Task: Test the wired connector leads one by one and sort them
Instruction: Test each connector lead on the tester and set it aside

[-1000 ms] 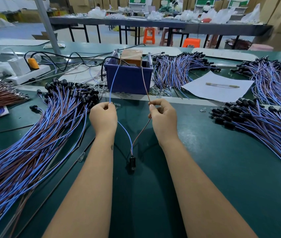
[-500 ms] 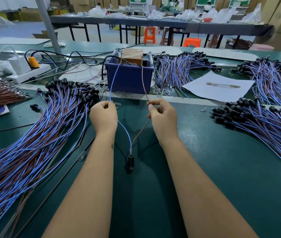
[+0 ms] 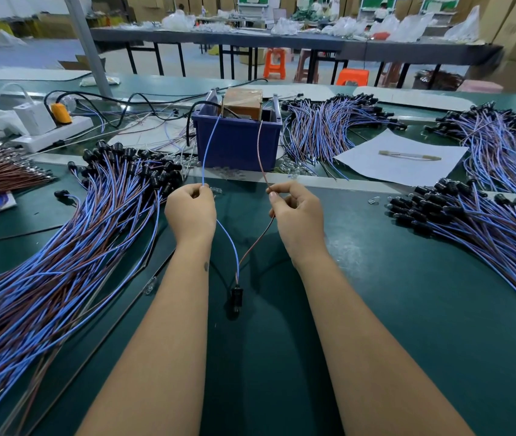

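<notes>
One lead hangs between the hands, its black connector (image 3: pixel 237 298) low over the green table (image 3: pixel 407 309). The left hand (image 3: pixel 191 212) pinches the blue wire (image 3: pixel 208 146) and the right hand (image 3: pixel 297 215) pinches the brown wire (image 3: pixel 261 152), both ends reaching up into the blue bin (image 3: pixel 236 143) holding the tester box (image 3: pixel 242 102). A slack pinch could let an end slip off its contact, likely giving a false reading and putting the lead in the wrong pile.
</notes>
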